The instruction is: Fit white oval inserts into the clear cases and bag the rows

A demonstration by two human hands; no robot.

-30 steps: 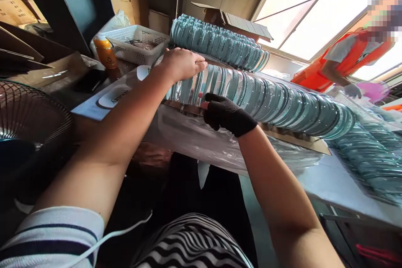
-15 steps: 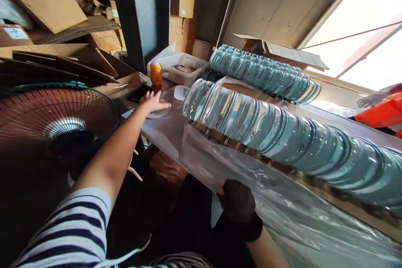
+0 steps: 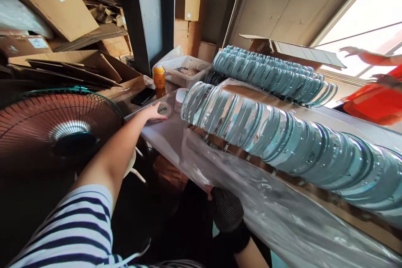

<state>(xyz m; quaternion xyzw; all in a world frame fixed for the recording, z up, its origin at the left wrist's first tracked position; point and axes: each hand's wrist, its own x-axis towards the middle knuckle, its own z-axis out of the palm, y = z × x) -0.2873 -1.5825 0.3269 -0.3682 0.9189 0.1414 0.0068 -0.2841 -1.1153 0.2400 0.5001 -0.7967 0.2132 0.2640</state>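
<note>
Bare and stretched out to the far left end of the table, my left hand [image 3: 153, 112] has its thumb and fingers at the edge of a round clear disc with black print [image 3: 165, 109], one of a low pile. A second pile of round pale discs [image 3: 180, 95] stands just right of it. My right hand [image 3: 228, 209], in a black mesh glove with a bare fingertip showing, is curled low at the table's near edge, beside the plastic sheet [image 3: 213, 167]. What it holds, if anything, is hidden. A long row of clear round lids or discs [image 3: 266, 127] stands on edge in a rack.
More rows of clear discs [image 3: 266, 71] stand behind. A white basket [image 3: 188, 76], orange bottle [image 3: 159, 77] and black phone [image 3: 143, 96] are at the far end. A fan [image 3: 63, 130] is close on the left. Another person's hands [image 3: 361, 56] and orange clothing [image 3: 373, 100] appear right.
My left hand has come down from above the round discs onto the edge of one. The gloved right hand has shifted slightly left and down. The other person's hands have come into view.
</note>
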